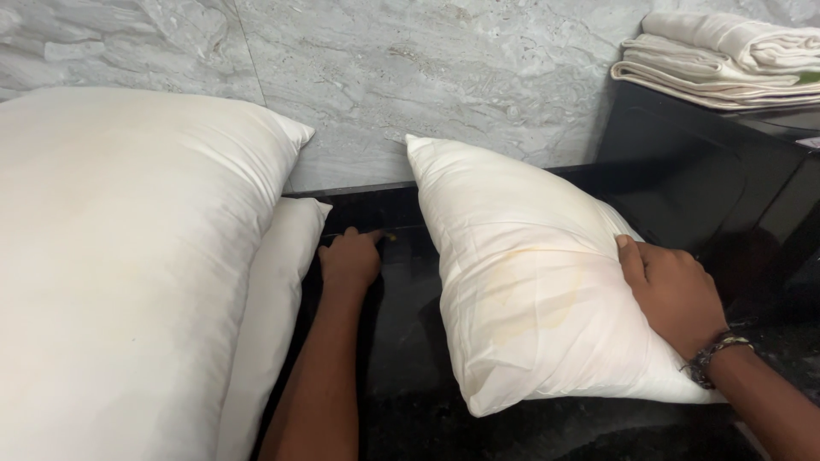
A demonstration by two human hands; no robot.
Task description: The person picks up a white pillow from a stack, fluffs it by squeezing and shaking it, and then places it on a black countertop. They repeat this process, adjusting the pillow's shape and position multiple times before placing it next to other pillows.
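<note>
My right hand (672, 293) grips the right edge of a white pillow (521, 273) that stands tilted on a glossy black surface (401, 358), leaning toward the marble wall. My left hand (350, 256) rests on the black surface between the pillows, fingers curled, a fingertip pointing at a small yellowish speck. A large white pillow (120, 265) fills the left side. A thinner white pillow (273, 316) lies under its right edge, just left of my left hand.
A grey marble wall (444, 77) runs behind everything. At the upper right, a stack of folded white linens (726, 60) sits on a black cabinet (709, 179). A dark beaded band circles my right wrist.
</note>
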